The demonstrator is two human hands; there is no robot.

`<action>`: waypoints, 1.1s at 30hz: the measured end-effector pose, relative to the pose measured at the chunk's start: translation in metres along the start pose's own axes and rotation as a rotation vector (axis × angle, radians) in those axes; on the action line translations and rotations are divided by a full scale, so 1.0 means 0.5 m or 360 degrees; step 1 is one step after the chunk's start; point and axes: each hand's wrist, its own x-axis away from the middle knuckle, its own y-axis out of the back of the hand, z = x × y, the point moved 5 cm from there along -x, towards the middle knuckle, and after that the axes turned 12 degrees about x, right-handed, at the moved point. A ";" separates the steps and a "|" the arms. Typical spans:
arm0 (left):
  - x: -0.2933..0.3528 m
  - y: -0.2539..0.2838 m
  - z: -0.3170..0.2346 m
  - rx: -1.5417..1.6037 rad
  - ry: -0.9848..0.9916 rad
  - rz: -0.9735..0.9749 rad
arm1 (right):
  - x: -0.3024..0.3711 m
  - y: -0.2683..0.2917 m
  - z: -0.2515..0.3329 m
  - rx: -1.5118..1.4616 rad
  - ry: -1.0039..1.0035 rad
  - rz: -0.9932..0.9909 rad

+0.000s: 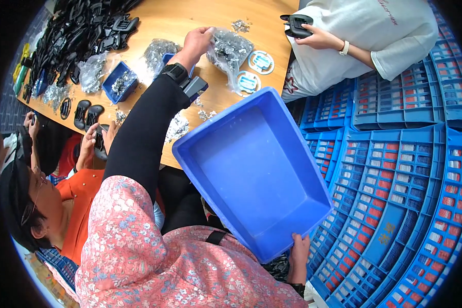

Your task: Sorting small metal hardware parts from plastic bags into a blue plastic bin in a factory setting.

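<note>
My left hand [196,47] reaches far over the table, its fingers pinched on the edge of a clear plastic bag [230,50] with small metal parts inside. A black sleeve and wrist strap cover that arm. At the lower right my right hand [299,252] grips the near rim of a large, empty blue plastic bin [251,169]. The bin is tilted and overlaps the table's front edge. Beside the bag lie two round blue-and-white items [261,62]. A small blue tray [169,58] is partly hidden behind my left wrist.
The wooden table [179,18] bears a heap of black plastic parts [87,36], another bag [159,54], a small tray of metal parts [120,82] and loose metal pieces [177,128]. Co-workers sit left and stand right, holding black parts. Stacked blue crates [380,174] line the right.
</note>
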 end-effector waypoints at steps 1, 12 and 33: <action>-0.003 -0.012 -0.010 -0.0024 -0.0010 0.0024 | 0.002 -0.001 0.001 -0.0005 -0.0001 -0.0004; -0.018 -0.081 -0.108 -0.0233 -0.0028 0.0206 | 0.017 -0.014 0.010 0.0060 0.0027 -0.0020; 0.409 -0.174 -0.556 -0.0694 -0.0476 0.0456 | -0.051 -0.054 0.062 -0.0269 0.0232 0.0310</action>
